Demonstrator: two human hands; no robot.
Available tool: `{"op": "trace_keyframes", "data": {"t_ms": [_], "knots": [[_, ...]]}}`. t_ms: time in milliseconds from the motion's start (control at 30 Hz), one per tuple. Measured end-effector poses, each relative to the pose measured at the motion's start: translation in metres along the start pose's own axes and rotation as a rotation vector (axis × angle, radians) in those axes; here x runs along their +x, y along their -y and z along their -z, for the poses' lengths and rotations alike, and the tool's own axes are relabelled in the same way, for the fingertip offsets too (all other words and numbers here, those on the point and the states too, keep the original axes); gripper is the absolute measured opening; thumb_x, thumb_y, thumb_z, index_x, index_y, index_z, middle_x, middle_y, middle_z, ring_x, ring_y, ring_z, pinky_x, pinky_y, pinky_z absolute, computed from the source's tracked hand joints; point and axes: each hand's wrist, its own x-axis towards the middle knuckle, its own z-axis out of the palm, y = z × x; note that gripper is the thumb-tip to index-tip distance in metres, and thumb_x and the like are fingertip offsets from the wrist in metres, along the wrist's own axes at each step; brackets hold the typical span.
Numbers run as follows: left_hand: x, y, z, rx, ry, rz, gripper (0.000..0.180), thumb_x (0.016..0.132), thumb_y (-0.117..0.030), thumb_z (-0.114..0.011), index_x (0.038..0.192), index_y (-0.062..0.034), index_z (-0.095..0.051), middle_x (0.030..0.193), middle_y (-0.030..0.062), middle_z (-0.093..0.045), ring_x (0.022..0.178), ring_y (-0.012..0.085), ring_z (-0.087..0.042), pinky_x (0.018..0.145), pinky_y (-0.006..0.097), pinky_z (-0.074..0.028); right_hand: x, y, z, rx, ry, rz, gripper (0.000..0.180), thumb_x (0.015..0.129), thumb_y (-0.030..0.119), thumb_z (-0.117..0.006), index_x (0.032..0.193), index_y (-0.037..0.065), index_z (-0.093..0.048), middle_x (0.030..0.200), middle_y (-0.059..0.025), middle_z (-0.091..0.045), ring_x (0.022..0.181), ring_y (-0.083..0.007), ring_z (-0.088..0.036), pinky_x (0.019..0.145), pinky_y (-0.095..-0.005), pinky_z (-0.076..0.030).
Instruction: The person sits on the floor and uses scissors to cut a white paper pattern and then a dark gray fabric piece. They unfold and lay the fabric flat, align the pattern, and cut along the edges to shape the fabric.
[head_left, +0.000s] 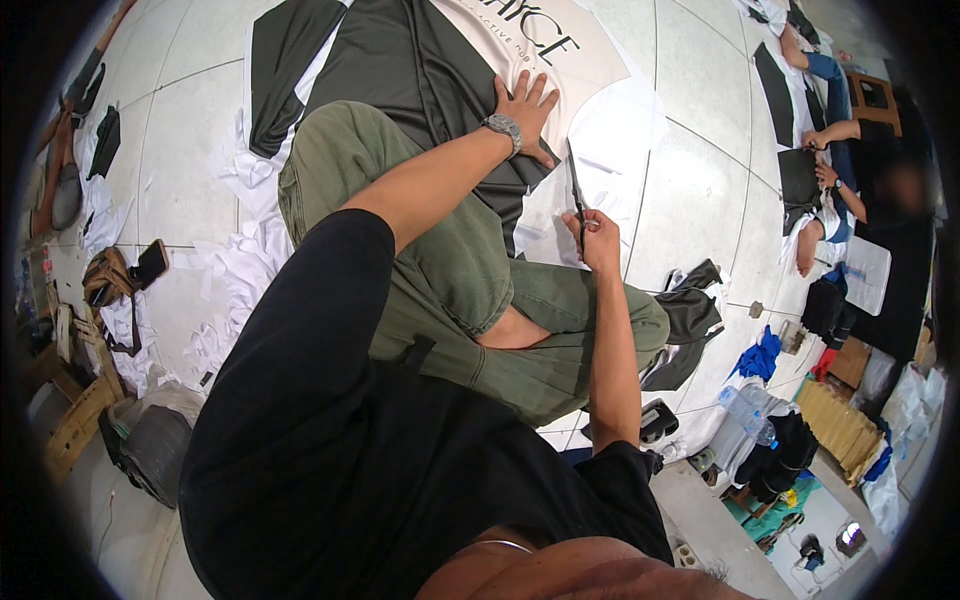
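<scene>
Spread over the floor ahead of me is a dark grey fabric piece (390,70) with a cream panel (560,75) that bears printed lettering. A white sheet (605,140), paper or cloth, shows along its right edge. My left hand (525,115), a watch on its wrist, lies flat with fingers spread where the dark and cream parts meet. Scissors (575,185) are in my right hand (598,240), fingers closed round the handles. Their blades point away from me along the cream panel's edge; how far they are parted I cannot tell.
White scraps (245,270) lie heaped to my left, near a brown bag (108,277) and a phone (150,262). Dark cloth pieces (690,310) rest by my right knee. Another person (850,150) handles dark fabric at the far right; bottles (745,415) stand nearer.
</scene>
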Motion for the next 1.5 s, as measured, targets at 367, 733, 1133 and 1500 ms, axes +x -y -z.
{"op": "trace_keyframes", "data": {"t_ms": [367, 733, 1133, 1500], "knots": [[-0.001, 0.001, 0.001, -0.039, -0.005, -0.005, 0.141, 0.050, -0.076, -0.084, 0.161, -0.0174, -0.020, 0.169, 0.0167, -0.006, 0.154, 0.0444, -0.002, 0.113, 0.078, -0.006, -0.002, 0.006, -0.021, 0.266, -0.020, -0.067, 0.040, 0.082, 0.033, -0.084, 0.094, 0.001, -0.064, 0.057, 0.0024, -0.051, 0.043, -0.0066, -0.040, 0.039, -0.0264, -0.030], [0.000, 0.003, -0.003, -0.054, -0.037, -0.010, 0.139, 0.049, -0.075, -0.084, 0.160, -0.0168, -0.023, 0.169, 0.0169, -0.008, 0.154, 0.0440, -0.004, 0.112, 0.078, -0.005, 0.000, 0.006, -0.044, 0.216, -0.083, -0.008, 0.040, 0.084, 0.034, -0.082, 0.093, -0.002, -0.064, 0.061, -0.0021, -0.059, 0.046, -0.0101, -0.048, 0.040, -0.0279, -0.036], [-0.004, 0.007, 0.000, -0.044, -0.043, -0.027, 0.136, 0.052, -0.073, -0.084, 0.160, -0.0155, -0.024, 0.167, 0.0176, -0.012, 0.154, 0.0429, -0.007, 0.113, 0.077, -0.009, 0.001, 0.022, -0.068, 0.352, -0.140, -0.076, 0.041, 0.086, 0.033, -0.081, 0.095, -0.002, -0.063, 0.057, 0.0010, -0.052, 0.044, -0.0083, -0.044, 0.040, -0.0276, -0.032], [-0.004, 0.009, -0.001, -0.062, -0.052, -0.032, 0.134, 0.052, -0.071, -0.085, 0.159, -0.0152, -0.025, 0.167, 0.0175, -0.013, 0.154, 0.0424, -0.007, 0.113, 0.077, -0.009, 0.004, 0.023, -0.080, 0.385, -0.178, -0.092, 0.042, 0.086, 0.034, -0.080, 0.099, -0.003, -0.064, 0.057, 0.0004, -0.053, 0.044, -0.0099, -0.046, 0.041, -0.0284, -0.034]]}}
